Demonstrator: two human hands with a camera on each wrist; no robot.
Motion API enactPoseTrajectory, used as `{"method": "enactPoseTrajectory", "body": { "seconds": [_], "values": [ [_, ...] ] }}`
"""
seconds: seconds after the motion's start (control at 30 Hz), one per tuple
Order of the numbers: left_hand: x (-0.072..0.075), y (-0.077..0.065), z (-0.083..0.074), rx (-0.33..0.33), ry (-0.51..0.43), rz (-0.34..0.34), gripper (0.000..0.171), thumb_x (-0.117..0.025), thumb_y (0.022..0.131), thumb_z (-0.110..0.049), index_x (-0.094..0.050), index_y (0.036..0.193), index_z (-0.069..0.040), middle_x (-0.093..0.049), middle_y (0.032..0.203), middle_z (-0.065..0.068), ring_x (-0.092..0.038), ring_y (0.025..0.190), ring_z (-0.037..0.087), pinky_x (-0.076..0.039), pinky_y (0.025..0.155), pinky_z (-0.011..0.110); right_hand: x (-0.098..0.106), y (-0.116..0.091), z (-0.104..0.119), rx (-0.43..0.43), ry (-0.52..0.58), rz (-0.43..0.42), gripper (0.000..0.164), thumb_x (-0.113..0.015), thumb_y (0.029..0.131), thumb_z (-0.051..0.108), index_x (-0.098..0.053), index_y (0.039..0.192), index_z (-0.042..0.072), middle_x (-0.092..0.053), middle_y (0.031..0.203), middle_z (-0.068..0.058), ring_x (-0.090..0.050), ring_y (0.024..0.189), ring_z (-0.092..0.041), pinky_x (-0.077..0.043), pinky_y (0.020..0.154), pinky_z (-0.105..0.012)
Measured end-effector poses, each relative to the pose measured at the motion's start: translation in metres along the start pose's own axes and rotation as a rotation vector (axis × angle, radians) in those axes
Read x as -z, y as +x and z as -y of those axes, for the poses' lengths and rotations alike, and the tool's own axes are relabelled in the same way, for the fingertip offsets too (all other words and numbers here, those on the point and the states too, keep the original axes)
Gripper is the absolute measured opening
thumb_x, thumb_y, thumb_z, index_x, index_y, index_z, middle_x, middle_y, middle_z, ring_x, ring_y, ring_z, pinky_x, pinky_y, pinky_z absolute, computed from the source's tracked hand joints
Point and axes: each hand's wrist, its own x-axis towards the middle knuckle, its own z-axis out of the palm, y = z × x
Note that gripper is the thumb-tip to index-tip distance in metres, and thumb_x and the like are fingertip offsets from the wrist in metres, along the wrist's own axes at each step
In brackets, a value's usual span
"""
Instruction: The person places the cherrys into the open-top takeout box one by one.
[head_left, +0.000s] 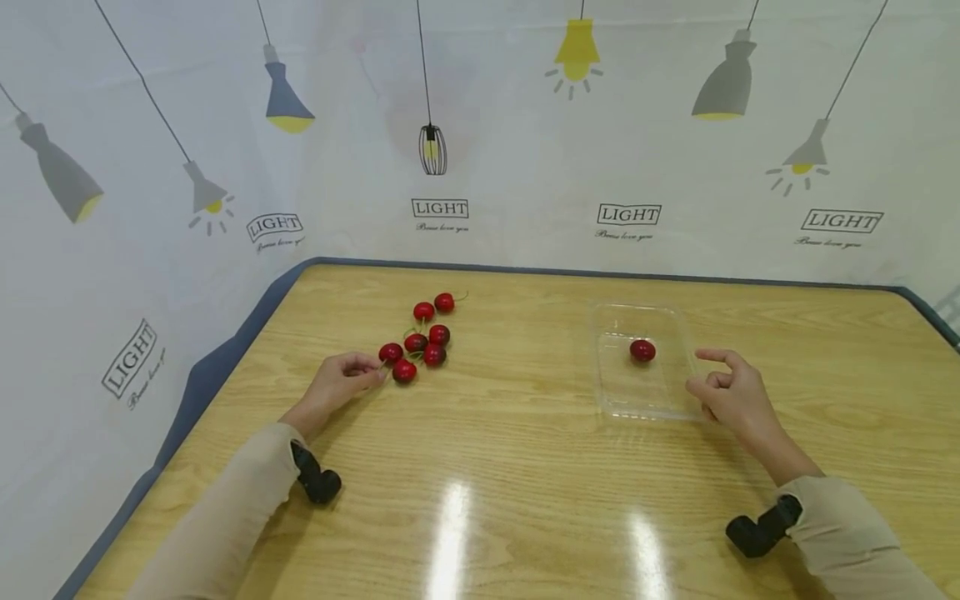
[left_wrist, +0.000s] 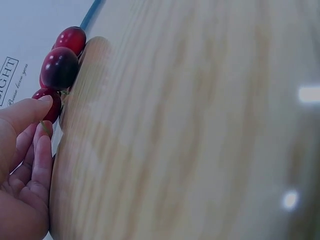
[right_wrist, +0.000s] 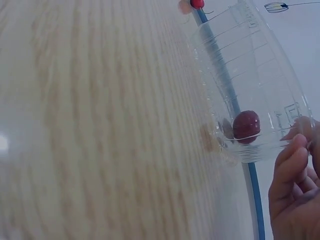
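Observation:
In the head view my left hand (head_left: 343, 383) is at the near left side of a loose group of several red cherries. Its thumb and fingers stand slightly apart around the thin green stem (left_wrist: 45, 128) of the nearest cherry (head_left: 391, 353). Another cherry (head_left: 404, 372) lies just beside the fingertips. A clear plastic box (head_left: 611, 413) sits to the right on the table, with one dark red cherry (head_left: 642, 351) inside. My right hand (head_left: 735, 398) holds the box's right edge between thumb and index finger, the other fingers curled in.
More stemmed cherries (head_left: 435, 355) lie close together, with one cherry (head_left: 445, 302) farthest back. The wooden table (head_left: 517, 467) ends at a white curtain (head_left: 517, 167) printed with lamps. Each sleeve carries a black wrist camera (head_left: 318, 483).

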Motion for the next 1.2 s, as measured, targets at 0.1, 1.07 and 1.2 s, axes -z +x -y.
{"method": "enactPoseTrajectory", "body": {
  "seconds": [0.1,1.07,1.2],
  "values": [
    [-0.0003,0.0003,-0.0001,0.001,-0.002,-0.002,0.031,-0.065,0.081,-0.025,-0.06,0.103,-0.002,-0.058,0.095,0.008,-0.048,0.081,0.019,-0.039,0.068,0.026,-0.0003,-0.0003,-0.0005,0.009,0.007,-0.001,0.05,-0.05,0.087,0.007,-0.029,0.13,-0.007,-0.043,0.053,0.002,-0.04,0.04,-0.011,-0.037,0.04,-0.027],
    [-0.0008,0.0049,0.004,0.022,-0.079,-0.024,0.033,-0.063,0.083,-0.023,-0.059,0.107,0.0,-0.057,0.105,0.012,-0.05,0.093,0.021,-0.04,0.079,0.027,-0.0058,-0.0006,-0.0017,-0.029,0.127,-0.077,0.048,-0.052,0.083,0.001,-0.034,0.127,-0.009,-0.045,0.073,0.006,-0.044,0.053,-0.005,-0.04,0.041,-0.023],
    [-0.0002,0.0039,0.0051,0.019,-0.092,-0.04,0.033,-0.062,0.084,-0.023,-0.059,0.106,0.001,-0.057,0.102,0.011,-0.051,0.09,0.017,-0.043,0.073,0.022,-0.0075,-0.0006,-0.003,-0.026,0.141,-0.077,0.046,-0.052,0.083,0.001,-0.036,0.126,-0.007,-0.045,0.073,0.006,-0.043,0.052,-0.004,-0.039,0.041,-0.022]
  ]
}}
